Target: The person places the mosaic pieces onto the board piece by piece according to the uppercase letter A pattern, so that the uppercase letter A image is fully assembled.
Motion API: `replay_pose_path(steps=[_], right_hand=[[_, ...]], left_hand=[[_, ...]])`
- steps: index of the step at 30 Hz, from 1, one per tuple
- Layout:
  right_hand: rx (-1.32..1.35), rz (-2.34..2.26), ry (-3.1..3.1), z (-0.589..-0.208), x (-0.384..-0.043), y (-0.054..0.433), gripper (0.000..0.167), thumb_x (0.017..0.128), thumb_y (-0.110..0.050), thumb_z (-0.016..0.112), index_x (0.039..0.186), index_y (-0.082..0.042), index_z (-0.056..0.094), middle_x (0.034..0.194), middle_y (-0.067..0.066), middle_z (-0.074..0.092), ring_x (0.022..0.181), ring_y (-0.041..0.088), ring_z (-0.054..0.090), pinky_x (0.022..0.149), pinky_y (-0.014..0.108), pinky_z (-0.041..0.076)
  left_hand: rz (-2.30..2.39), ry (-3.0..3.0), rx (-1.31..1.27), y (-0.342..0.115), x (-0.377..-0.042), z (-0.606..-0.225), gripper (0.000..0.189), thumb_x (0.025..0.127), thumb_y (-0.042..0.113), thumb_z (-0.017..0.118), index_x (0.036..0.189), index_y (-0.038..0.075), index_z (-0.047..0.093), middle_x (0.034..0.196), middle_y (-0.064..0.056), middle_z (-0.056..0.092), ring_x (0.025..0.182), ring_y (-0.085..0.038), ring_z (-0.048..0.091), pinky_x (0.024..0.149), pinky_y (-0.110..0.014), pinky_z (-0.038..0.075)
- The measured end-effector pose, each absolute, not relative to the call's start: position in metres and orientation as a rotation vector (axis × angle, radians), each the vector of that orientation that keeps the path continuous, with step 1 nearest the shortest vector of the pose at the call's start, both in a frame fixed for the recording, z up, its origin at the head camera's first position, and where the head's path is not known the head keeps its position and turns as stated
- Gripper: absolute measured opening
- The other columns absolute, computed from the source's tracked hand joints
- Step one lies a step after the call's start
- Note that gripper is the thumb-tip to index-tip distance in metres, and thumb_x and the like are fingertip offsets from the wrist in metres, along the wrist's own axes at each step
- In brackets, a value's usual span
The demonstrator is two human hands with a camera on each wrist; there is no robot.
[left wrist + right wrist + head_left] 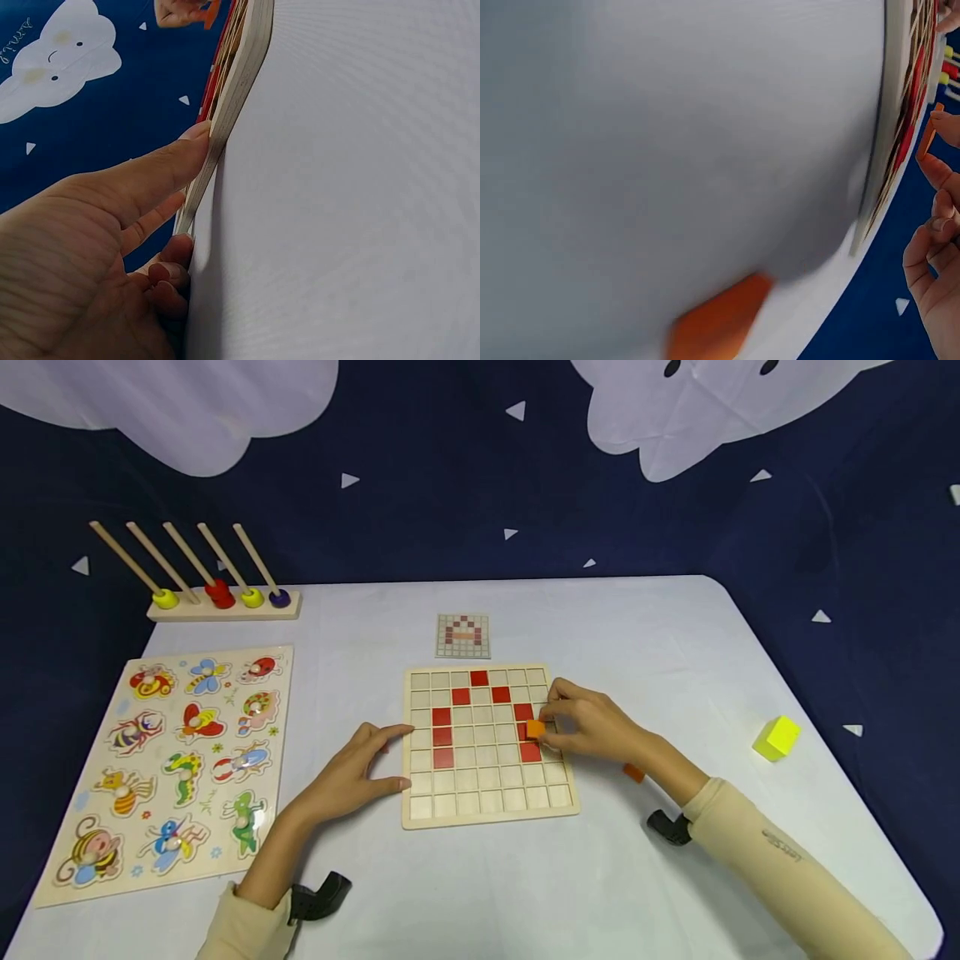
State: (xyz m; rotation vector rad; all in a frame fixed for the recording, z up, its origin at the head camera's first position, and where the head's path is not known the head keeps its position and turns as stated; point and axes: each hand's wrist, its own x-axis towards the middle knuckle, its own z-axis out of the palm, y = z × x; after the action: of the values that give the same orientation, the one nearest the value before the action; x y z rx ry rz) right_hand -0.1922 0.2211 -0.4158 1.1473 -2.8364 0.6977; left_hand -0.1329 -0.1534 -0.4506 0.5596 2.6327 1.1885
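Observation:
A wooden grid board point(491, 821) lies on the table with several red square tiles point(442, 737) set in its cells, forming a peak with a column down each side. My right hand point(592, 722) pinches an orange square tile point(535, 729) between thumb and finger, over the right-hand red column. In the right wrist view this orange tile point(928, 135) appears edge-on, raised above the board. At the board's left edge my left hand point(352, 777) rests with thumb and index finger spread apart, their tips against the rim. The left wrist view shows the thumb point(161, 165) along that edge.
Behind the board lies a small pattern card point(462, 636). Another orange piece point(633, 772) sits beneath the right forearm, with a yellow block point(777, 738) farther right. An insect puzzle board point(202, 760) and a peg stand with coloured beads point(225, 610) occupy the left.

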Motion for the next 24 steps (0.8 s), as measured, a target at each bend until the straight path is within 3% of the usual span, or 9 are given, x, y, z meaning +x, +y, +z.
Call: replay_pose_path(steps=[6, 24], right_hand=[[1.23, 0.683, -2.836, -0.411, -0.196, 0.2, 0.024, 0.083, -0.023, 0.079, 0.099, -0.006, 0.076, 0.095, 0.001, 0.053, 0.076, 0.014, 0.051, 0.066, 0.025, 0.045], [1.386, 0.517, -2.751, -0.409, -0.203, 0.149, 0.02, 0.085, -0.027, 0.078, 0.094, -0.009, 0.077, 0.093, 0.0, 0.055, 0.073, 0.009, 0.051, 0.067, 0.024, 0.047]], left_hand=[[1.195, 2.629, 0.556, -0.153, -0.134, -0.451, 0.071, 0.082, 0.027, 0.081, 0.145, 0.016, 0.049, 0.095, -0.004, 0.041, 0.081, -0.015, 0.037, 0.072, -0.029, 0.035], [1.187, 2.635, 0.553, -0.155, -0.134, -0.454, 0.071, 0.083, 0.027, 0.081, 0.145, 0.016, 0.049, 0.095, -0.004, 0.041, 0.083, -0.015, 0.038, 0.074, -0.031, 0.036]])
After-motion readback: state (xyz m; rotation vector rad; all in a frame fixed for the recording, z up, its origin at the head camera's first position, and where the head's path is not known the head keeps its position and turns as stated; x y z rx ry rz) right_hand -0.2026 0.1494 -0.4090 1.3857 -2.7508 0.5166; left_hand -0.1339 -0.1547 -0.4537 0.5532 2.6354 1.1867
